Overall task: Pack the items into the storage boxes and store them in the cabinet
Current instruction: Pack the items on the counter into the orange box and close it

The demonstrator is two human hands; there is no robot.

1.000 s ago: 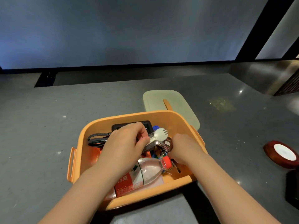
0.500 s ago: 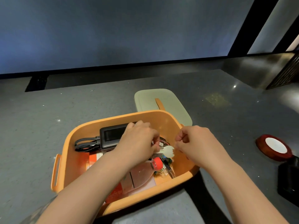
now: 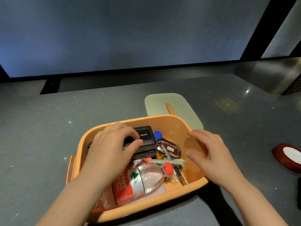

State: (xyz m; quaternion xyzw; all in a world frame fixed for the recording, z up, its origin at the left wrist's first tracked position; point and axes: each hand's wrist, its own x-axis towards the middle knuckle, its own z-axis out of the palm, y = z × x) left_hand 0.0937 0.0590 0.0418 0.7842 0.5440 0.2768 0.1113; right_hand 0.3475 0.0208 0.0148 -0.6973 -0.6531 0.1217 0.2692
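An orange storage box [image 3: 177,126] stands on the grey counter [image 3: 40,136], seen from the head view, with a pale green lid [image 3: 184,108] lying flat on the counter just behind it. Left hand [image 3: 110,149] reaches into the box, its fingers [image 3: 128,132] curled over the top of a black power bank [image 3: 146,141] and the thumb pressed against the near side, so that the device is gripped. Right hand [image 3: 210,152] hovers over the right side of the box, fingers [image 3: 195,135] spread and relaxed, holding nothing. Beside the power bank lie a blue key fob [image 3: 158,134] and a red-and-black car key [image 3: 171,149]; nearer the person, a plastic water bottle [image 3: 146,178] with a red cap rests on its side, a pale plastic utensil [image 3: 166,161] lying across the clutter just above its cap. A dark red ribbon spool [image 3: 288,155] sits on the counter well to the right of the box
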